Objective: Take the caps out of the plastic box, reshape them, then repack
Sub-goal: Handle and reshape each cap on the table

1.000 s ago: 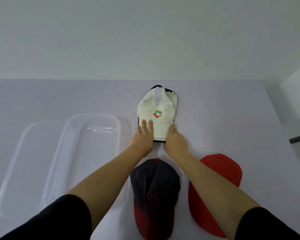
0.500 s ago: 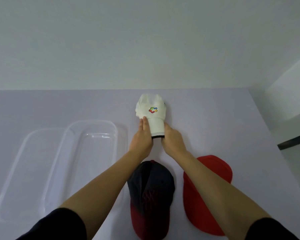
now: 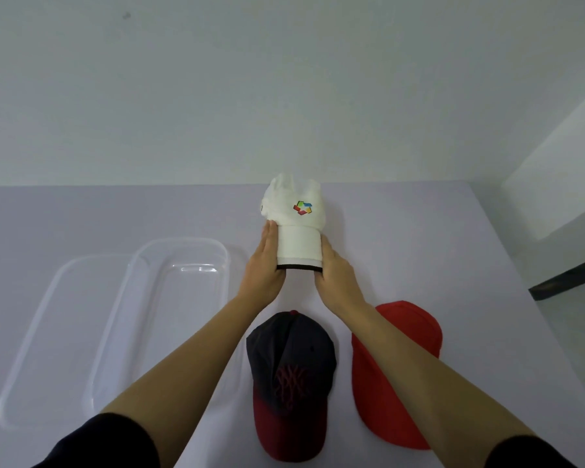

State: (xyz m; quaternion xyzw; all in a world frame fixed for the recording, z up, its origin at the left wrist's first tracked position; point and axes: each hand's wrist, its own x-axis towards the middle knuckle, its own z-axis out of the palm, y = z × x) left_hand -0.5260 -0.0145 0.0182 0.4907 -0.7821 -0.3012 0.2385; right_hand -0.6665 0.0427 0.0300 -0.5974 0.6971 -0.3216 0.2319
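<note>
A white cap (image 3: 296,228) with a multicoloured logo is held up off the table at the middle. My left hand (image 3: 264,268) presses the left side of its brim and my right hand (image 3: 335,275) the right side, bending the brim into a curve. Its crown stands up and is crumpled at the top. A dark navy cap with a red brim (image 3: 291,376) lies flat near me between my forearms. A red cap (image 3: 395,369) lies to its right, partly under my right forearm. The clear plastic box (image 3: 169,298) sits at the left, with nothing in it.
A clear lid (image 3: 41,332) lies left of the box, partly under it. The lilac table (image 3: 453,251) ends at the right edge, beyond which are a white ledge and a dark strip. A plain wall stands behind.
The white cap lay flat under my fingers; both hands have since gripped its brim sides, curved it and lifted the cap so its crown stands up.
</note>
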